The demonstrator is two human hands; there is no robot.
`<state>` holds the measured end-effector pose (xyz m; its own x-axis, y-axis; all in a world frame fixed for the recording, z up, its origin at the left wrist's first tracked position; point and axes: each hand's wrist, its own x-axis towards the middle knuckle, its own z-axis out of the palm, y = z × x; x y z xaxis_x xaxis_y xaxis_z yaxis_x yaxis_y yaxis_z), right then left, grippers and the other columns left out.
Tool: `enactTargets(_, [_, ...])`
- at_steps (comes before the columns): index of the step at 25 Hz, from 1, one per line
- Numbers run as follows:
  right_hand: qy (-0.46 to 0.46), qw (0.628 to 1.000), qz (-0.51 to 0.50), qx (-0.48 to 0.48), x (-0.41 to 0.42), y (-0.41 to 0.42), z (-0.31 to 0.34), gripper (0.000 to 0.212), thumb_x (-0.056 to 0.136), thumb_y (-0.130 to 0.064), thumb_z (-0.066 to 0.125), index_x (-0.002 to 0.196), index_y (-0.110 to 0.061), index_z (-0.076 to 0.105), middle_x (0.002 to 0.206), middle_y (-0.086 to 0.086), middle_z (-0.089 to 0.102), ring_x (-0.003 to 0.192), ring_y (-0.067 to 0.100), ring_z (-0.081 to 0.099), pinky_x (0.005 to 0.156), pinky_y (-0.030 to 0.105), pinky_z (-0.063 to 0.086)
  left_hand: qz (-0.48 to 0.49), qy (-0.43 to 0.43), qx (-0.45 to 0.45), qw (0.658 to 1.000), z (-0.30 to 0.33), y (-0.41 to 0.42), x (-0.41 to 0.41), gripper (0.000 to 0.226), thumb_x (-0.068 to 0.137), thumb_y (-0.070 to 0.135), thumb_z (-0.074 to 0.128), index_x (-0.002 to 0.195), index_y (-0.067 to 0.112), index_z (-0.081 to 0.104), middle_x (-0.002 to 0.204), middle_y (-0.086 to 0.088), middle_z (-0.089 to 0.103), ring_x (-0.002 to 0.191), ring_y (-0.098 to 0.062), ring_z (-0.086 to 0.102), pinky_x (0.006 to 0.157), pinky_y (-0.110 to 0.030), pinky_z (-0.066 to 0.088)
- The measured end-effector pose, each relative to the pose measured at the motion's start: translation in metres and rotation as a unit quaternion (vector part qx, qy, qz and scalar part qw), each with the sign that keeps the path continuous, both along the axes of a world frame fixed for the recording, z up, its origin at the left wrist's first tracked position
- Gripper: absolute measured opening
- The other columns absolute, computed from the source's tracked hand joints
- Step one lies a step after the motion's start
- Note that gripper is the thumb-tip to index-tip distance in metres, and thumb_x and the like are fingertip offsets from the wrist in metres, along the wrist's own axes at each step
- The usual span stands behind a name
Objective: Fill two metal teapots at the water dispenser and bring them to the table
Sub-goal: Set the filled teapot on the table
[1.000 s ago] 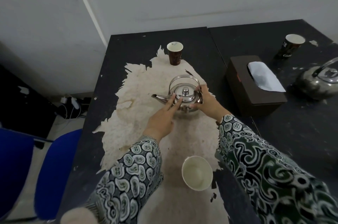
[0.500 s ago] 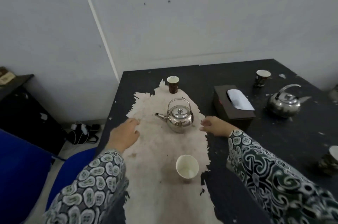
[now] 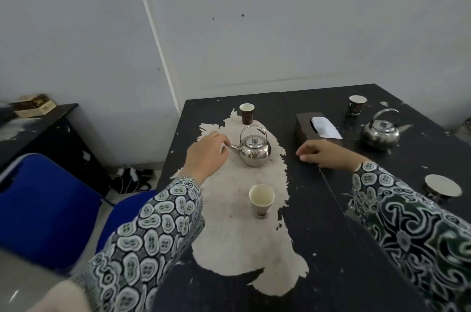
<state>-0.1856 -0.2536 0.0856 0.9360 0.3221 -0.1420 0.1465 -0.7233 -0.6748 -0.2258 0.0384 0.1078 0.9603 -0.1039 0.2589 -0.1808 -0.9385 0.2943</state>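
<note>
Near teapot: we see a shiny round metal teapot [image 3: 254, 150] upright on the worn pale patch of the black worktop [image 3: 331, 248], handle arched up, lid on, spout pointing left.
Far teapot: a second, duller metal teapot [image 3: 380, 131] stands on the right part of the worktop, well apart from the first, beyond the tissue box.
Left hand: our left hand [image 3: 207, 155] hangs just left of the near teapot's spout, fingers loosely curled and holding nothing; whether a fingertip touches the spout we cannot tell.
Right hand: our right hand [image 3: 323, 153] lies low over the worktop to the right of the near teapot, apart from it, fingers loosely bent, empty.
Cups: a brown paper cup [image 3: 246, 113] stands just beyond the near teapot; a pale paper cup [image 3: 261, 200] stands nearer to us; a dark printed cup [image 3: 356, 106] sits far right; another cup [image 3: 442, 188] shows at the right edge.
Tissue box: a dark brown tissue box [image 3: 304, 124] with a white tissue sits between the two teapots.
Chair: a blue chair [image 3: 40, 209] stands left of the worktop.
</note>
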Motion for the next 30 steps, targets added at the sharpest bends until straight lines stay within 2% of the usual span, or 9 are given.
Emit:
enactTargets(2, [-0.027,0.999,0.02,-0.016,-0.016,-0.011,-0.002,0.014,0.089,-0.018,0.058,0.102,-0.017,0.063,0.11,0.004,0.064,0.096,0.013,0.055,0.08,0.022,0.041,-0.006,-0.009,-0.02,1.0,0.0,-0.022,-0.008,0.023,0.092,0.019,0.044,0.104,0.02,0.063,0.115,0.003,0.061,0.099,-0.019,0.058,0.079,-0.033,0.044])
enactTargets(8, [-0.062,0.997,0.026,-0.041,-0.019,-0.077,-0.002,0.016,0.089,-0.011,0.057,0.102,-0.01,0.065,0.1,0.001,0.063,0.094,0.016,0.059,0.079,0.017,0.037,-0.058,-0.021,-0.028,0.998,-0.012,-0.108,-0.008,0.02,0.09,0.018,0.048,0.098,0.018,0.067,0.108,0.002,0.065,0.094,-0.019,0.059,0.076,-0.031,0.045])
enactTargets(11, [-0.081,0.996,0.03,-0.038,0.005,-0.131,-0.005,0.013,0.087,-0.011,0.058,0.098,-0.012,0.066,0.101,0.004,0.067,0.096,0.02,0.061,0.086,0.024,0.043,-0.041,-0.018,-0.054,0.998,-0.03,-0.158,0.008,0.02,0.089,0.018,0.049,0.097,0.019,0.067,0.107,0.002,0.066,0.098,-0.019,0.06,0.079,-0.031,0.046])
enactTargets(13, [-0.095,0.994,0.034,-0.032,0.021,-0.173,-0.01,0.012,0.087,-0.01,0.059,0.096,-0.013,0.066,0.1,0.005,0.068,0.095,0.02,0.061,0.091,0.03,0.046,-0.03,0.001,-0.056,0.998,-0.049,-0.198,0.017,0.021,0.088,0.016,0.049,0.098,0.018,0.066,0.108,0.0,0.066,0.101,-0.02,0.06,0.084,-0.035,0.048])
enactTargets(18, [-0.087,0.996,0.008,-0.018,0.051,-0.258,-0.03,0.013,0.085,-0.004,0.059,0.096,-0.01,0.064,0.098,0.006,0.064,0.095,0.02,0.06,0.092,0.034,0.048,0.008,0.057,-0.026,0.998,-0.092,-0.275,0.017,0.024,0.088,0.018,0.048,0.107,0.018,0.063,0.109,-0.002,0.063,0.103,-0.022,0.057,0.085,-0.038,0.046])
enactTargets(22, [-0.083,0.996,-0.029,-0.003,0.076,-0.297,-0.042,0.014,0.084,-0.003,0.06,0.096,-0.008,0.065,0.097,0.009,0.065,0.092,0.02,0.06,0.075,0.017,0.043,0.049,0.137,-0.044,0.988,-0.121,-0.305,0.022,0.028,0.09,0.019,0.048,0.116,0.018,0.058,0.117,-0.002,0.058,0.108,-0.021,0.055,0.089,-0.036,0.044])
enactTargets(24, [-0.087,0.994,-0.059,0.02,0.088,-0.309,-0.044,0.015,0.083,-0.003,0.059,0.096,-0.007,0.065,0.094,0.006,0.062,0.089,0.019,0.057,0.071,0.018,0.041,0.067,0.157,-0.049,0.984,-0.133,-0.316,0.027,0.028,0.091,0.02,0.047,0.118,0.019,0.055,0.12,-0.001,0.056,0.111,-0.021,0.054,0.09,-0.037,0.043])
enactTargets(28, [-0.106,0.987,-0.117,0.021,0.116,-0.331,-0.055,0.024,0.082,-0.008,0.061,0.105,-0.008,0.063,0.102,0.005,0.059,0.092,0.015,0.051,0.08,0.023,0.035,0.089,0.189,-0.058,0.976,-0.154,-0.336,0.043,0.028,0.091,0.022,0.049,0.119,0.018,0.054,0.122,-0.002,0.054,0.113,-0.023,0.053,0.089,-0.039,0.043])
enactTargets(30, [-0.101,0.985,-0.134,0.026,0.137,-0.341,-0.061,0.033,0.081,-0.008,0.061,0.113,-0.007,0.056,0.114,0.009,0.057,0.098,0.018,0.049,0.083,0.026,0.036,0.091,0.212,-0.058,0.971,-0.167,-0.344,0.055,0.032,0.091,0.023,0.051,0.123,0.018,0.05,0.127,-0.003,0.052,0.116,-0.023,0.051,0.092,-0.04,0.043])
